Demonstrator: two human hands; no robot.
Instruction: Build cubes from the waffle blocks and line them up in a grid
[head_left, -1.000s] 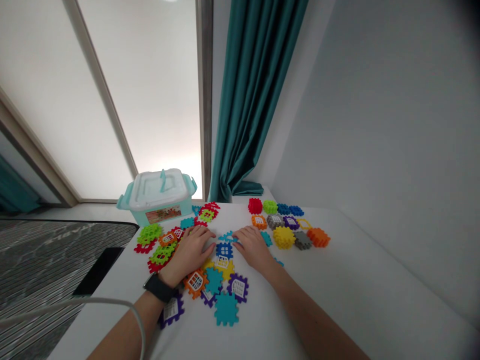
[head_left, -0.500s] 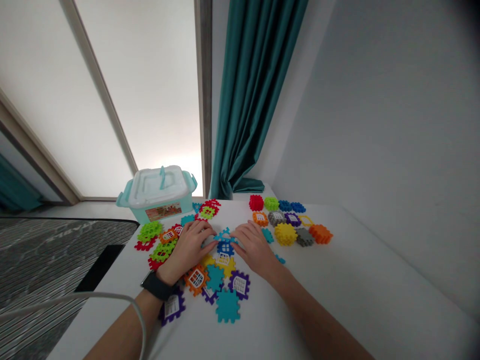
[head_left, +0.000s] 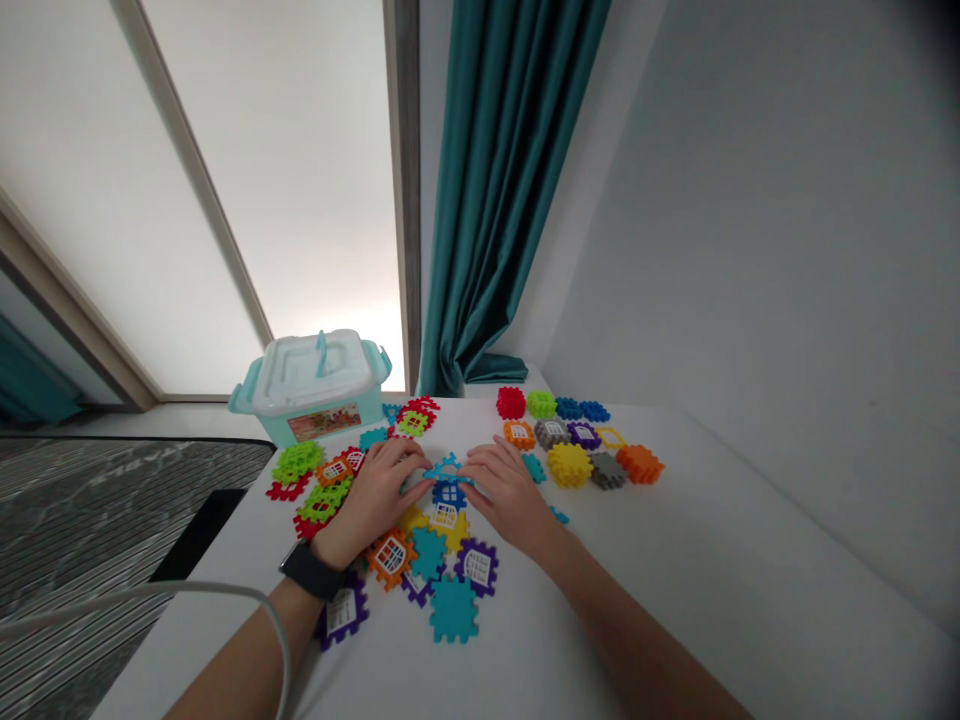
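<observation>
Between my two hands, a light-blue toothed plastic building tile (head_left: 448,466) is pinched by its two ends. My left hand (head_left: 381,492), with a dark watch on the wrist, grips one end with thumb and fingertips. The opposite end is between the thumb and fingers of my right hand (head_left: 508,497). Just below lies a dark-blue window tile (head_left: 449,494); whether it touches the held tile I cannot tell. Nearer me are a yellow tile (head_left: 456,532), an orange window tile (head_left: 390,557), a purple window tile (head_left: 478,567) and a turquoise square tile (head_left: 454,610).
Green tiles (head_left: 298,461) and red ones lie in piles left of my left hand. Sorted stacks, including a yellow stack (head_left: 569,465) and an orange stack (head_left: 640,464), stand at the right. A lidded teal box (head_left: 319,385) sits at the back left. A pale cable (head_left: 187,590) crosses the lower left.
The view has shifted very slightly. Both hands keep their grip on the light-blue tile, and the tiles on the table lie as before.
</observation>
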